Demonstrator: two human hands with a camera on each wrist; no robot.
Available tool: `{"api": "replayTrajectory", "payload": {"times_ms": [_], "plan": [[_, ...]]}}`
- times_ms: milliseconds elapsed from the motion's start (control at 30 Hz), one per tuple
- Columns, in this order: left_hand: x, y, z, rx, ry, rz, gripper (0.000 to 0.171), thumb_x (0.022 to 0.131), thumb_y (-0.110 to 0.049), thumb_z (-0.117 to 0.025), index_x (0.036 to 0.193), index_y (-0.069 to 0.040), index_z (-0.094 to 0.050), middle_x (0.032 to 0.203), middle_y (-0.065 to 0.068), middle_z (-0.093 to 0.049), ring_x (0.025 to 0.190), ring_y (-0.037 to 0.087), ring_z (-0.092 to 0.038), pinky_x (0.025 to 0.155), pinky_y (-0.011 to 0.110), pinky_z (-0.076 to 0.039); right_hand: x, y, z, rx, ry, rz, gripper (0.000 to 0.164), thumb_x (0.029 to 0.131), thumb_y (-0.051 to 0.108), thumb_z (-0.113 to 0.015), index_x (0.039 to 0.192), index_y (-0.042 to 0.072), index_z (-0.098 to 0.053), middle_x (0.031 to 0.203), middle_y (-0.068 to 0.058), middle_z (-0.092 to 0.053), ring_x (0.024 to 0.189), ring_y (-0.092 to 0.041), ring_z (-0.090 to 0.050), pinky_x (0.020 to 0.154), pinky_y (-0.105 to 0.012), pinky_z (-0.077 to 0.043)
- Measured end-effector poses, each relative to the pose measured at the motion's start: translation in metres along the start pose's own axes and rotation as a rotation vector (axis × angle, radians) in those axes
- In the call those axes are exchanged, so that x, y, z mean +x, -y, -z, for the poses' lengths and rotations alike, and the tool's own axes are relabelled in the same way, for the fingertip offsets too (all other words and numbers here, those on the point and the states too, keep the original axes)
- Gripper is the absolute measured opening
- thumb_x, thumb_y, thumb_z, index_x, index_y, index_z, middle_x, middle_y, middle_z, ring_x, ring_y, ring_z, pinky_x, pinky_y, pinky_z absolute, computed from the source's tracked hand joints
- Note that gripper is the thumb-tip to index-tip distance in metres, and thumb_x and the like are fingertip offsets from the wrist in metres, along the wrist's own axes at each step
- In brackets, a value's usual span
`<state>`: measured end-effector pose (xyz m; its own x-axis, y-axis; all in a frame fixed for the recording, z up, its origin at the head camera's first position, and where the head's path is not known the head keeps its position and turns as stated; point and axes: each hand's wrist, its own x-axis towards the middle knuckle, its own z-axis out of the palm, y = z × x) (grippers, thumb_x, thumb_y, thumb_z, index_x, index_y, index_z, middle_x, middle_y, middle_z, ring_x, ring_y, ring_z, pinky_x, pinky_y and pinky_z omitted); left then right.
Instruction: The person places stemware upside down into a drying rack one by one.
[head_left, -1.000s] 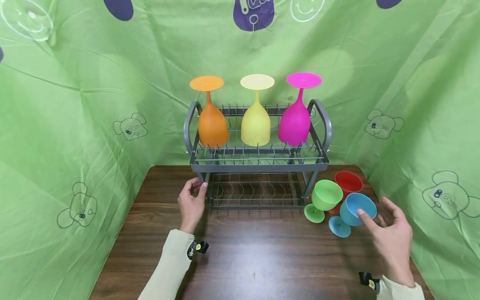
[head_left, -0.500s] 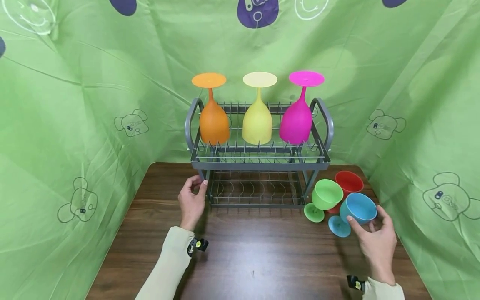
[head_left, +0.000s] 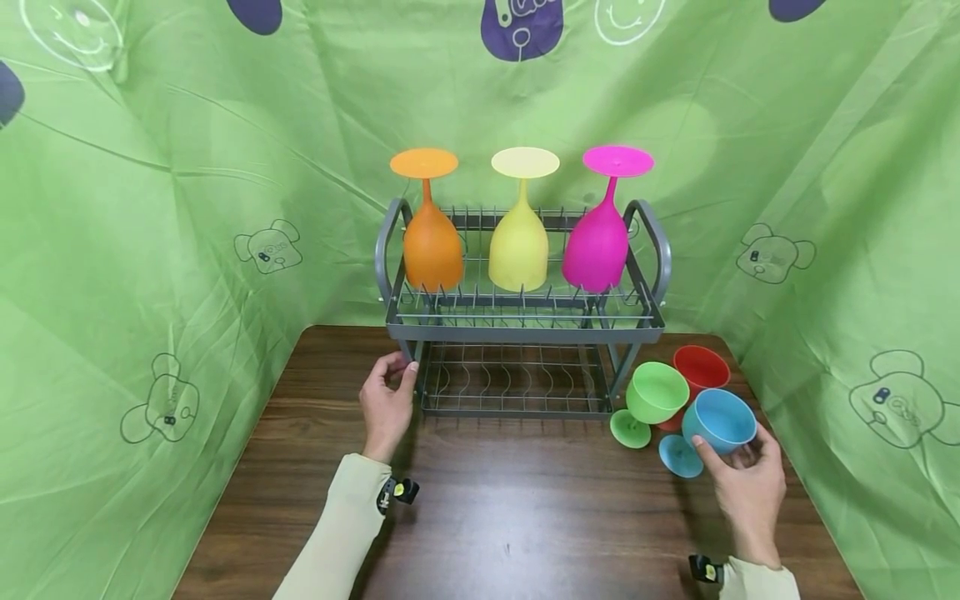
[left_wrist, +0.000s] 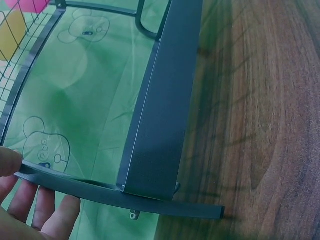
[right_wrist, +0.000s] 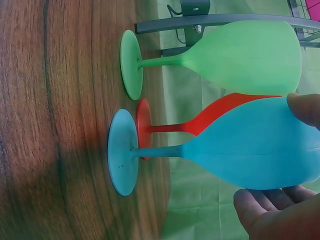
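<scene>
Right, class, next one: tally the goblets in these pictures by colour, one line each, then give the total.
Orange goblet: 1
Yellow goblet: 1
Pink goblet: 1
Green goblet: 1
Red goblet: 1
Blue goblet: 1
Total: 6 goblets

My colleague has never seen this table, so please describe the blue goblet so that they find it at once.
On the wooden table stands a grey two-tier rack. Just to its right is a close group of upright goblets: a green goblet, a red goblet and the blue goblet. It is the one nearest the person, and the only one the right hand grips.
</scene>
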<state>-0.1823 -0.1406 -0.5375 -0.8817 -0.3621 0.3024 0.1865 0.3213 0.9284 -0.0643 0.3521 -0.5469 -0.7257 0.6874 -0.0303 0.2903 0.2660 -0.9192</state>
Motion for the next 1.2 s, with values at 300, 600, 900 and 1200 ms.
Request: {"api": "replayTrajectory", "payload": {"times_ms": [300,600,900,1200], "plan": [[0.000,0.001,-0.001,0.002,-0.004,-0.006,0.020,0.099,-0.020,-0.077,0.116,-0.011,-0.074,0.111,0.011,-0.077,0.103,0.025,-0.074,0.075,0.021,-0.054,0.001,-0.001,0.003,-0.002,0.007,-0.013,0.095,0.085,0.031,-0.091,0.163,0.024,-0.037,0.162,-0.015,-0.046,0.143,-0.035,-0.053,0.112,-0.019,-0.048],[-0.003,0.003,0.004,-0.036,0.001,0.006,0.019,0.099,-0.014,-0.075,0.117,-0.009,-0.074,0.112,0.012,-0.076,0.103,0.023,-0.070,0.076,0.011,-0.049,-0.006,0.002,0.009,0.064,-0.051,-0.002,0.093,0.081,0.022,-0.094,0.158,0.024,-0.040,0.140,0.002,-0.053,0.124,-0.012,-0.057,0.096,-0.005,-0.049],[-0.014,-0.020,0.006,-0.087,-0.040,0.035,0.023,0.098,-0.004,-0.073,0.121,0.002,-0.071,0.115,0.022,-0.073,0.101,0.025,-0.065,0.068,0.008,-0.047,-0.024,0.022,0.020,0.146,-0.084,0.074,0.090,0.078,0.009,-0.095,0.153,0.022,-0.046,0.137,0.007,-0.054,0.119,-0.006,-0.057,0.095,-0.004,-0.048],[-0.039,-0.039,0.017,-0.075,0.087,0.016,0.026,0.096,-0.012,-0.079,0.120,-0.005,-0.071,0.116,0.014,-0.074,0.102,0.020,-0.068,0.078,0.015,-0.059,-0.056,0.059,0.017,0.049,-0.034,0.444,0.090,0.068,-0.006,-0.095,0.148,0.018,-0.060,0.129,0.011,-0.063,0.110,-0.002,-0.062,0.090,-0.003,-0.048]]}}
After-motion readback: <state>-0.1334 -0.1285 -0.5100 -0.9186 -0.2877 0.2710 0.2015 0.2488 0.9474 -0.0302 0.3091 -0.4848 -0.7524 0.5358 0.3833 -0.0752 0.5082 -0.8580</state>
